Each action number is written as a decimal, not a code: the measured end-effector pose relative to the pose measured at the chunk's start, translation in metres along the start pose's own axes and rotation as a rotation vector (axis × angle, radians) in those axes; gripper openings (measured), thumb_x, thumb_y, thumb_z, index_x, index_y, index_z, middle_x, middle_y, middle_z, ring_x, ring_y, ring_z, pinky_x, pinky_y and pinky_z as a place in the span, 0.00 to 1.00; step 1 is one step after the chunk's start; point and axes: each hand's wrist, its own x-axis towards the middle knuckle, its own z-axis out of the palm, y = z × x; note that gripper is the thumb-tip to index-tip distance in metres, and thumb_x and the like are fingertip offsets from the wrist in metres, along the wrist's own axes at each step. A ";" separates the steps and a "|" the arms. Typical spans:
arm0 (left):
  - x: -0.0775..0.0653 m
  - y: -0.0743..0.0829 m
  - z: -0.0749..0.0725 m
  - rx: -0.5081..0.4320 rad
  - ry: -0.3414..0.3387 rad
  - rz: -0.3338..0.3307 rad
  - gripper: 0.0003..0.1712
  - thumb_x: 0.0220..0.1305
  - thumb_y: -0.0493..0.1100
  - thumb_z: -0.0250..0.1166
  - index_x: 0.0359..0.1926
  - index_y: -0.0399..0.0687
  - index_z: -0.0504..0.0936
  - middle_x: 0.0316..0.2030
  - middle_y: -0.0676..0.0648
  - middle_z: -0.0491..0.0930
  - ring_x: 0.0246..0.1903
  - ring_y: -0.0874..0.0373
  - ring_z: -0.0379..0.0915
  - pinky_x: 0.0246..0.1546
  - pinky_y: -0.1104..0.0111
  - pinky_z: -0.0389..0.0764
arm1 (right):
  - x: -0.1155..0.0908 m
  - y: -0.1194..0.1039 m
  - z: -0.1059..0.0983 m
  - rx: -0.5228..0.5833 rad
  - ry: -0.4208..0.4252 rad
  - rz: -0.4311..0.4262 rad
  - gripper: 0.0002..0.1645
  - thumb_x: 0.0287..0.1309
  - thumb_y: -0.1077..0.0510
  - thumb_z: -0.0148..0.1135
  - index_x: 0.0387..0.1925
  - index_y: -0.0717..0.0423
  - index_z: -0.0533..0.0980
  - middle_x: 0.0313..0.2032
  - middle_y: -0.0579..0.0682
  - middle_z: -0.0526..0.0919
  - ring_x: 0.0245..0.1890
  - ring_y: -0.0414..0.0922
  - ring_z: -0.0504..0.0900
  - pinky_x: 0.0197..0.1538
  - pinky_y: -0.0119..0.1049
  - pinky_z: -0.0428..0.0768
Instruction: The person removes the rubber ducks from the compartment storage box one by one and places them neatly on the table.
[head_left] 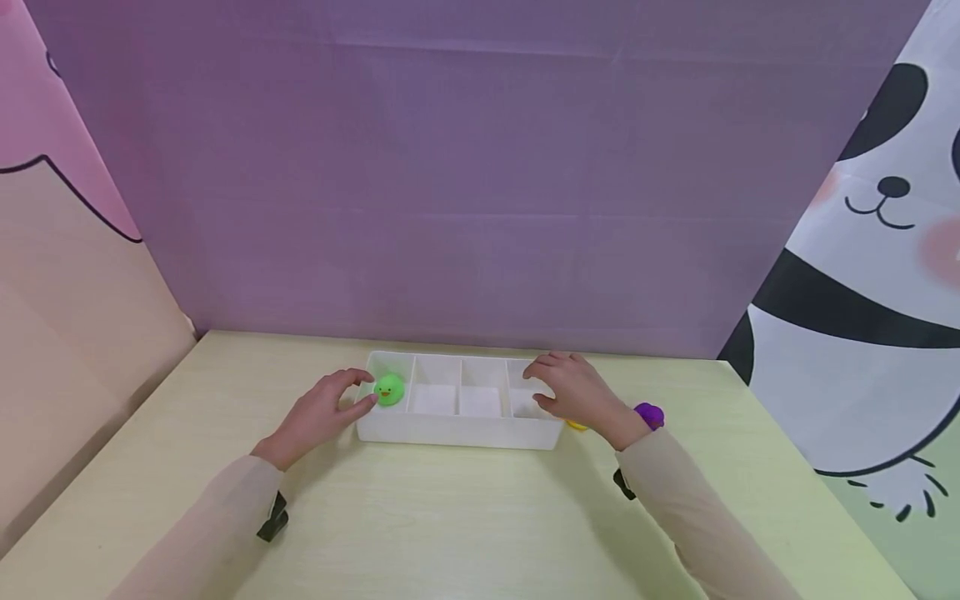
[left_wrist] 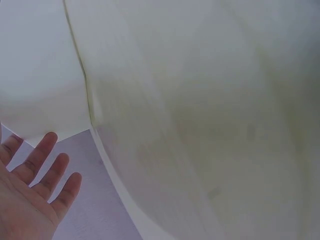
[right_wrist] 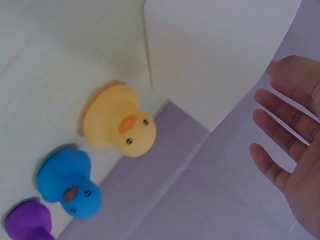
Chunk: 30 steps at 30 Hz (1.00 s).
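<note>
A white tray (head_left: 459, 431) with several compartments in a row stands on the table, a green rubber duck (head_left: 389, 389) in its leftmost compartment. My left hand (head_left: 321, 417) is at the tray's left end, thumb and fingers apart, fingertips close to the rim. At the opposite end my right hand (head_left: 581, 393) hovers over the rightmost compartment, fingers bent a little and nothing between them. In the right wrist view, a yellow duck (right_wrist: 112, 117), a blue duck (right_wrist: 65, 175) and a purple duck (right_wrist: 29, 220) line up beside the tray's end wall. My right arm mostly hides them in the head view.
A pale wooden table (head_left: 450, 525) lies under everything. Behind the tray hangs a purple cloth (head_left: 480, 183), close to the table's back edge. A panda-printed panel (head_left: 862, 375) borders the right side, and a pink and beige panel (head_left: 75, 292) the left.
</note>
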 end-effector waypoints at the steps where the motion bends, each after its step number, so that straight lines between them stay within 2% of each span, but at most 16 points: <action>1: 0.000 0.000 0.000 -0.001 0.001 -0.001 0.26 0.61 0.60 0.56 0.55 0.52 0.72 0.53 0.47 0.73 0.56 0.48 0.65 0.51 0.49 0.69 | 0.002 -0.002 0.000 -0.006 0.002 -0.011 0.17 0.44 0.57 0.69 0.40 0.52 0.78 0.40 0.47 0.81 0.44 0.48 0.76 0.42 0.47 0.74; 6: 0.001 -0.001 0.001 0.000 0.002 -0.005 0.25 0.61 0.59 0.56 0.55 0.53 0.72 0.53 0.47 0.73 0.56 0.48 0.65 0.51 0.48 0.69 | 0.013 -0.013 0.002 0.007 0.000 -0.041 0.17 0.46 0.57 0.68 0.41 0.52 0.78 0.41 0.47 0.81 0.44 0.48 0.76 0.45 0.45 0.75; 10: 0.000 -0.001 0.001 0.001 -0.003 -0.002 0.27 0.61 0.62 0.55 0.55 0.53 0.72 0.53 0.47 0.73 0.56 0.48 0.65 0.52 0.48 0.69 | 0.023 -0.021 0.003 0.034 -0.006 -0.036 0.17 0.48 0.56 0.67 0.42 0.51 0.78 0.42 0.47 0.81 0.46 0.48 0.76 0.49 0.44 0.74; 15: 0.000 -0.001 0.001 -0.007 -0.002 -0.005 0.26 0.61 0.59 0.56 0.55 0.53 0.72 0.53 0.47 0.73 0.56 0.48 0.66 0.52 0.49 0.69 | 0.037 -0.030 0.005 0.046 -0.024 -0.033 0.17 0.49 0.56 0.65 0.43 0.50 0.77 0.44 0.45 0.81 0.48 0.47 0.76 0.53 0.44 0.72; 22: 0.000 -0.001 0.001 -0.003 -0.002 0.003 0.27 0.61 0.61 0.55 0.55 0.53 0.72 0.53 0.47 0.73 0.55 0.48 0.66 0.51 0.49 0.69 | 0.059 -0.042 0.010 0.039 -0.032 -0.070 0.16 0.50 0.56 0.64 0.44 0.49 0.77 0.45 0.43 0.81 0.48 0.46 0.76 0.52 0.45 0.73; 30: -0.001 0.001 -0.001 -0.007 -0.006 0.001 0.27 0.61 0.62 0.55 0.55 0.54 0.72 0.54 0.47 0.73 0.55 0.48 0.66 0.51 0.49 0.69 | 0.082 -0.060 0.016 0.092 -0.049 -0.100 0.16 0.51 0.57 0.62 0.45 0.49 0.77 0.45 0.43 0.81 0.49 0.46 0.75 0.52 0.46 0.71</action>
